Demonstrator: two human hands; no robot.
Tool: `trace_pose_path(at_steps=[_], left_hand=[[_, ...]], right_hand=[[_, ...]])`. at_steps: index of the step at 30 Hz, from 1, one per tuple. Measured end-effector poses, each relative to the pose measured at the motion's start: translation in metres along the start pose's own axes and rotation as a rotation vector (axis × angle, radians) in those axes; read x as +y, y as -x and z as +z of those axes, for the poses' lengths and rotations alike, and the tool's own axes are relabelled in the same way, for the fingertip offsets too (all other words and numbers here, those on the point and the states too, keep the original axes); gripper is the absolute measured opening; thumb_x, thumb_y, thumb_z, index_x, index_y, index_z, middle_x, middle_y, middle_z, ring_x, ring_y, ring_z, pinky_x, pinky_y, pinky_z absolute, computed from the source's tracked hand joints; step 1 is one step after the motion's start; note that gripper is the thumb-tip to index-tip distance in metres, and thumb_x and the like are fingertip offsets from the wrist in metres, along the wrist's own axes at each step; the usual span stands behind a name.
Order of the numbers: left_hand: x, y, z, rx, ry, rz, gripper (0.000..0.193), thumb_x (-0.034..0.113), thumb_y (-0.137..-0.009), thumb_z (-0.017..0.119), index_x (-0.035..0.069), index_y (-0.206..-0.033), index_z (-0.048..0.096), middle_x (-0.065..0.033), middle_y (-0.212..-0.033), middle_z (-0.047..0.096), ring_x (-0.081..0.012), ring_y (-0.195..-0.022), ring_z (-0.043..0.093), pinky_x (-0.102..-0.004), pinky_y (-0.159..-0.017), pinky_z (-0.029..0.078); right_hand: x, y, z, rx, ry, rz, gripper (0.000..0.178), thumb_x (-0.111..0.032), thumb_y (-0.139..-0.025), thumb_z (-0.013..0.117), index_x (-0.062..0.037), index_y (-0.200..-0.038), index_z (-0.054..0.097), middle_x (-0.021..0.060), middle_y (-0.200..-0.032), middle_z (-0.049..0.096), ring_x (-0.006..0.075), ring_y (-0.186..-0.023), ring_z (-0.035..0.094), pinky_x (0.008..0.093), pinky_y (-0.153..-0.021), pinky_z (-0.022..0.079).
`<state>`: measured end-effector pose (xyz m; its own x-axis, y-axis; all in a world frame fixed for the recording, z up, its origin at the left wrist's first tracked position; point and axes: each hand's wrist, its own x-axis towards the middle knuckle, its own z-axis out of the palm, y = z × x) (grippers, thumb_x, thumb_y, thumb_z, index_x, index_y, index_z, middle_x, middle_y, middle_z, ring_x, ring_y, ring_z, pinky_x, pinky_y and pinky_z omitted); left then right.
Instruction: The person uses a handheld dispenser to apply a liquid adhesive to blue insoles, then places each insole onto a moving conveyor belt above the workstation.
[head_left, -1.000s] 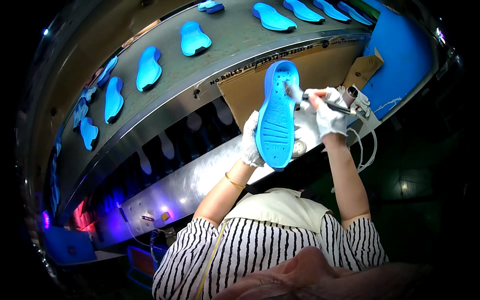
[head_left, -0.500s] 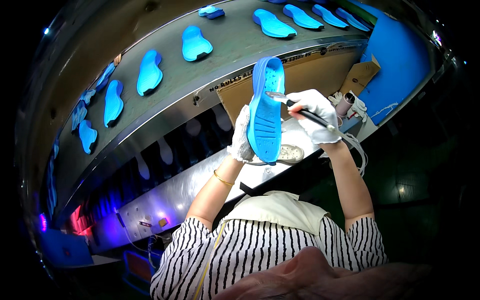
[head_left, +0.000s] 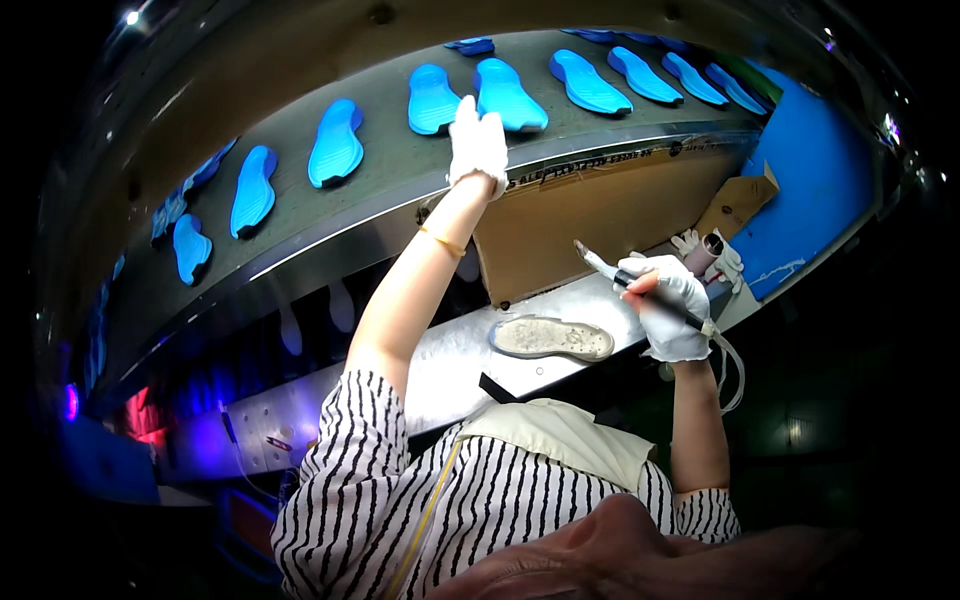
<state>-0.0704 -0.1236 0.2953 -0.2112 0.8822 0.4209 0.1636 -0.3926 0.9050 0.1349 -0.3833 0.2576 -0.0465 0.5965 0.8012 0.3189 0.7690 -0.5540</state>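
Note:
My left hand (head_left: 478, 150), in a white glove, reaches over the belt. Its fingers are stretched and apart at the near left edge of a blue shoe sole (head_left: 508, 97), which lies on the belt; whether they still touch it is unclear. Another blue sole (head_left: 432, 101) lies just left of the fingers. In my gloved right hand (head_left: 672, 312), a brush (head_left: 598, 262) with a black handle and pale tip is gripped, pointing up and left; a clear tube trails from its rear end. A greyish shoe sole (head_left: 552, 338) lies on the metal bench below.
The curved conveyor belt (head_left: 385, 165) carries several more blue soles. A cardboard sheet (head_left: 570, 225) stands along its near side. Right of it are a thread spool (head_left: 703, 254), white gloves (head_left: 730, 268) and a blue panel (head_left: 805, 190). The metal bench (head_left: 450, 365) runs in front of me.
My left hand has moved up and away to the belt, where the blue sole it held now lies. The brush has left that sole, and my right hand has moved slightly right and down.

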Motion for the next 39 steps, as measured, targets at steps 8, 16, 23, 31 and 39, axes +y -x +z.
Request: trace_pose_path(at_steps=[8, 16, 23, 31, 39], left_hand=[[0.035, 0.005, -0.088, -0.114, -1.288, 0.437, 0.038, 0.019, -0.079, 0.054, 0.014, -0.117, 0.054, -0.0135, -0.114, 0.056, -0.0313, -0.109, 0.052, -0.0463, -0.087, 0.043], [0.038, 0.025, -0.146, -0.207, -1.032, 0.818, 0.037, 0.014, -0.076, 0.059, 0.013, -0.113, 0.057, -0.0163, -0.101, 0.053, -0.0332, -0.088, 0.055, -0.0412, -0.078, 0.047], [0.030, 0.031, -0.187, -0.116, -0.882, 0.928, 0.024, 0.021, -0.068, 0.071, 0.010, -0.089, 0.066, -0.0109, -0.098, 0.062, -0.0292, -0.090, 0.059, -0.0361, -0.081, 0.047], [0.085, 0.098, -0.179, 0.041, -0.072, 0.621, 0.019, 0.019, -0.078, 0.071, 0.004, -0.088, 0.064, -0.0087, -0.099, 0.064, -0.0187, -0.092, 0.059, -0.0303, -0.088, 0.043], [0.081, 0.117, -0.198, -0.509, 1.013, 0.352, 0.045, 0.038, -0.096, 0.040, 0.007, -0.065, 0.051, -0.0176, -0.084, 0.061, -0.0198, -0.056, 0.050, -0.0307, -0.052, 0.044]], right_hand=[[-0.003, 0.013, 0.013, -0.015, -0.121, 0.114, 0.017, 0.009, -0.071, 0.069, -0.0027, -0.081, 0.062, 0.0065, -0.085, 0.062, 0.0130, -0.076, 0.059, 0.0242, -0.068, 0.047], [0.006, 0.024, 0.012, -0.048, -0.233, 0.263, 0.017, 0.009, -0.071, 0.069, -0.0031, -0.081, 0.062, 0.0052, -0.081, 0.061, 0.0117, -0.071, 0.058, 0.0244, -0.064, 0.046], [0.015, 0.026, 0.023, -0.129, -0.196, 0.260, 0.016, 0.008, -0.071, 0.069, -0.0039, -0.079, 0.062, 0.0053, -0.080, 0.060, 0.0131, -0.072, 0.057, 0.0251, -0.067, 0.046], [0.035, 0.041, 0.018, -0.137, -0.261, 0.391, 0.014, 0.008, -0.073, 0.066, -0.0017, -0.082, 0.061, 0.0084, -0.091, 0.063, 0.0140, -0.082, 0.059, 0.0255, -0.076, 0.047], [0.040, 0.043, 0.023, 0.105, -0.597, 0.539, 0.026, 0.007, -0.080, 0.061, -0.0026, -0.102, 0.052, 0.0109, -0.091, 0.063, 0.0162, -0.076, 0.063, 0.0270, -0.068, 0.053]])
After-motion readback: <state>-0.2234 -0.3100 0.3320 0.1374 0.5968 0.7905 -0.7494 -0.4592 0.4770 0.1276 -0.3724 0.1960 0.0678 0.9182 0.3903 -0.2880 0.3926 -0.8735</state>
